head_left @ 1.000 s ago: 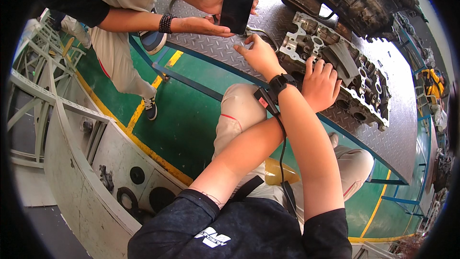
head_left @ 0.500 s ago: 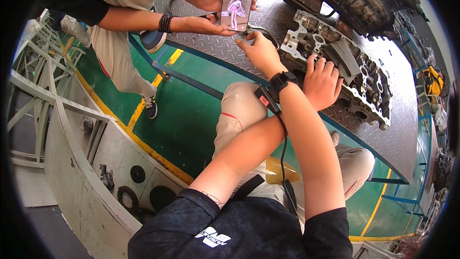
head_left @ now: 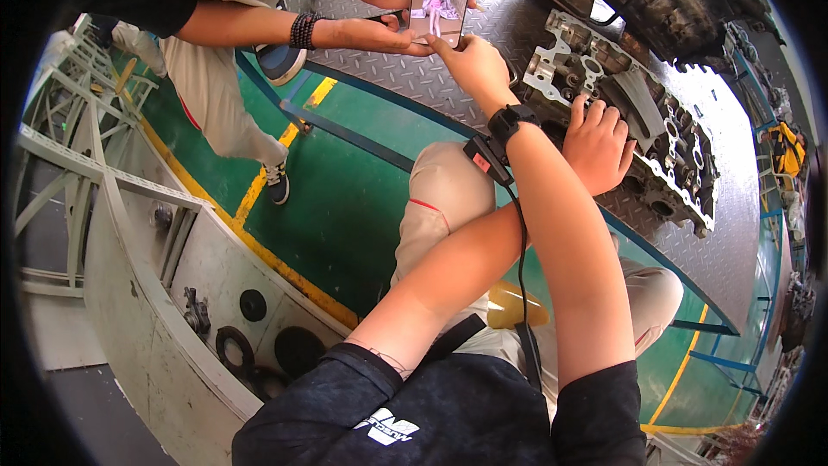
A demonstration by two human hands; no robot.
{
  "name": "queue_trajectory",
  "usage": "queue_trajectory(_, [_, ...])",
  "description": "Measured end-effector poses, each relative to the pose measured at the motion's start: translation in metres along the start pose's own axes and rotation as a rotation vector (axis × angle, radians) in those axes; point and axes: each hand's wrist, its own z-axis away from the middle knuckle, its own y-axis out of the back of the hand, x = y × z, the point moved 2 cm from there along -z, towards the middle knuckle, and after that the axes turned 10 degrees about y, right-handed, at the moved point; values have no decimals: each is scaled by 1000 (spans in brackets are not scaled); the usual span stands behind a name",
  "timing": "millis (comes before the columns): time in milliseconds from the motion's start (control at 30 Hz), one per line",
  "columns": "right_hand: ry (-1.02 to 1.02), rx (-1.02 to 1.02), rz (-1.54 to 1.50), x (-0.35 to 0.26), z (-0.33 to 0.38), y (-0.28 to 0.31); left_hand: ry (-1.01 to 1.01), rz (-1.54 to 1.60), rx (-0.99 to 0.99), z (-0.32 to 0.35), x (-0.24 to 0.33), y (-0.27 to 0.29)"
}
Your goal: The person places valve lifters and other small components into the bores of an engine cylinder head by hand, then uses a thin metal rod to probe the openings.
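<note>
My forearms cross, the right over the left. My right hand (head_left: 479,69), with a black watch-like strap (head_left: 511,123) at the wrist, is at the lower edge of a smartphone (head_left: 442,0). Its thumb lies over the phone's lower front and its other fingers are curled, partly hidden. Another person's hands (head_left: 371,33) also support the phone, whose screen is lit. My left hand (head_left: 597,148) rests with fingers spread on the near side of a metal engine cylinder head (head_left: 642,177) and grips nothing.
A dark, greasy engine block (head_left: 638,0) stands behind the cylinder head on the diamond-plate table (head_left: 716,267). A black cable (head_left: 523,276) runs along my right arm. To the left, a pale cabinet (head_left: 155,311) holds dark round parts (head_left: 297,352). The other person stands at the table's left.
My right hand has moved up to the phone's lower edge, its thumb now on the front. The table's contents appear shifted slightly right in view. My left hand stays at the cylinder head.
</note>
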Motion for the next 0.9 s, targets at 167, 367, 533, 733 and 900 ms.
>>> queue_trajectory(167, [-18,-17,11,-2,-1,3,10,19,-18,0,1,2])
queue_trajectory(367, [-55,-19,28,-1,-1,2,7,27,-23,1,0,2])
queue_trajectory(533, [-22,-113,-53,4,7,5,11,4,-26,2,0,2])
queue_trajectory(733, [87,18,139,0,23,19,22,-28,-54,1,3,4])
queue_trajectory(900, [160,-241,-125,-42,89,98,34,-46,-85,-1,4,11])
